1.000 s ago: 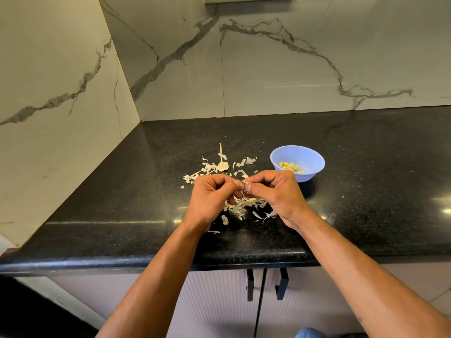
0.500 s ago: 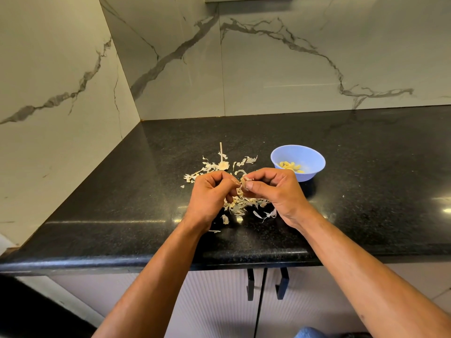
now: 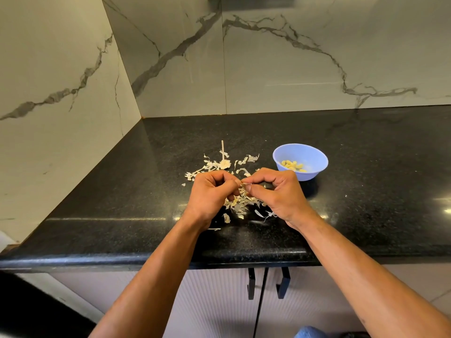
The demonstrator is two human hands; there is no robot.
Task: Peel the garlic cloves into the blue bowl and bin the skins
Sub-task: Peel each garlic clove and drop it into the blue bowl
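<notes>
Over the black counter, my left hand (image 3: 211,193) and my right hand (image 3: 275,191) meet fingertip to fingertip. Between them they pinch a small garlic clove (image 3: 244,183), mostly hidden by the fingers, with a bit of pale skin showing. Under and behind the hands lies a scatter of garlic skins (image 3: 240,203). The bare garlic stem and root (image 3: 223,160) lies at the far side of that scatter. The blue bowl (image 3: 314,156) stands just right of my right hand and holds several peeled cloves (image 3: 292,165).
The black granite counter (image 3: 366,191) fills a corner between marble walls at the left and back. Its front edge runs just below my wrists, with cabinet doors and black handles (image 3: 267,282) beneath. No bin is in view.
Both hands stayed together over the skins, lifting slightly and working the clove between the fingertips. The bowl and skins have not moved.
</notes>
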